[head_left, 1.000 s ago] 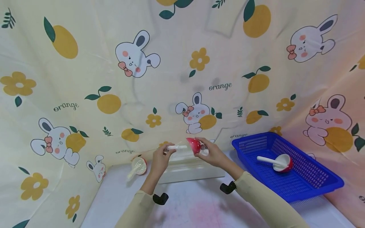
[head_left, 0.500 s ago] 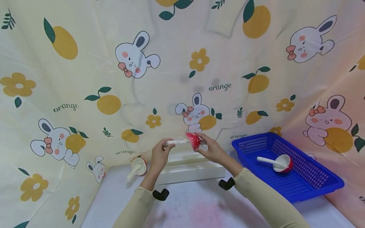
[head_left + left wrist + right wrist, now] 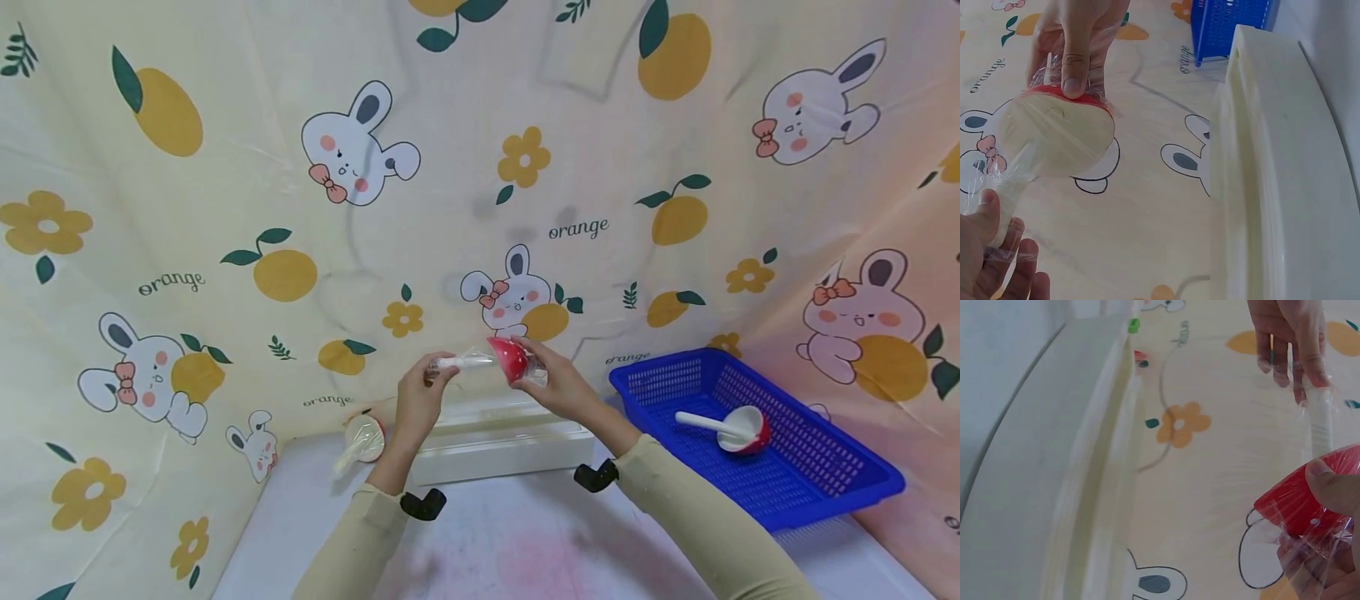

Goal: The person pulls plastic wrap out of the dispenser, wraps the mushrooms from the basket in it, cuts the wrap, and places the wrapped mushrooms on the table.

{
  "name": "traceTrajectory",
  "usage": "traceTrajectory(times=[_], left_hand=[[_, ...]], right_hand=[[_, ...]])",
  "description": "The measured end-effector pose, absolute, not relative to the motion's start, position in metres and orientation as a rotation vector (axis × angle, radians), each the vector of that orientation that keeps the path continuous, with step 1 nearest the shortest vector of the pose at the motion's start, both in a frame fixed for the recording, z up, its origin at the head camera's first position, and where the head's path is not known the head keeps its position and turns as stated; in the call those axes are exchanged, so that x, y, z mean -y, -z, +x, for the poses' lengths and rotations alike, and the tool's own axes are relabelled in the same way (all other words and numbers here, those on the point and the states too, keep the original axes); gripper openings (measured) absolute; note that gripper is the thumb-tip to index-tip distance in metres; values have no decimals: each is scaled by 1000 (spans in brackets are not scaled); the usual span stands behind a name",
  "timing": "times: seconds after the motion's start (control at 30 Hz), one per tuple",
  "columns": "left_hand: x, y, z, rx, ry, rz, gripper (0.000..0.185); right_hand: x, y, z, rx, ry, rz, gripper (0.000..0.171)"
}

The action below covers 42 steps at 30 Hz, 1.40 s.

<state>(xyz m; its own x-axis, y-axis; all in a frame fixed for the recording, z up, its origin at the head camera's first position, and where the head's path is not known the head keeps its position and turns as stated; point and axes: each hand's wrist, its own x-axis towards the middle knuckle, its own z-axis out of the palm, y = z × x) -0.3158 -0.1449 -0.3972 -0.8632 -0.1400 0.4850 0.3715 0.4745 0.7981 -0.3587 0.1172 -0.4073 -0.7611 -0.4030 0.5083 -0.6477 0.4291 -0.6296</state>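
Both hands hold up a ladle (image 3: 508, 358) with a white handle and a red, white-dotted bowl, above the long white box. Clear plastic film covers it. My left hand (image 3: 418, 404) pinches the handle through the film. On the other side, my right hand (image 3: 561, 385) grips the red bowl and bunched film, thumb at the rim. In the left wrist view the pale inside of the bowl (image 3: 1057, 134) shows under stretched film. Seen from the right wrist, crinkled film gathers at the red outside (image 3: 1300, 500) under the fingers.
Behind the forearms a long white box (image 3: 502, 458) stands on the white table (image 3: 480, 542). A film-wrapped ladle (image 3: 366, 439) lies at the left by the patterned cloth backdrop. At the right, a blue basket (image 3: 840, 446) holds another red-and-white ladle (image 3: 742, 429).
Both hands have risen slightly, lifting the ladle with its film a little higher. The grips look the same. The basket and the other ladles have not moved.
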Motion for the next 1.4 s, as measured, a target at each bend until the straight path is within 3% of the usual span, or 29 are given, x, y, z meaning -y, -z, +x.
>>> traceTrajectory(times=[0.47,0.83,1.07,1.4], left_hand=[[147,393,-304,2261,1416,-178,27],[155,417,-272,2384,1303,-211,24],[153,451,-250,2435,1338,-311,22],[152,492,-235,2558,1426,-259,29]], right_hand=[[-117,403,-351,2418,-1263,917,83],[-128,412,-314,2554,-1130,895,82],[-137,438,-292,2647,-1115,899,80],[-145,482,-281,2648,-1202,940,83]])
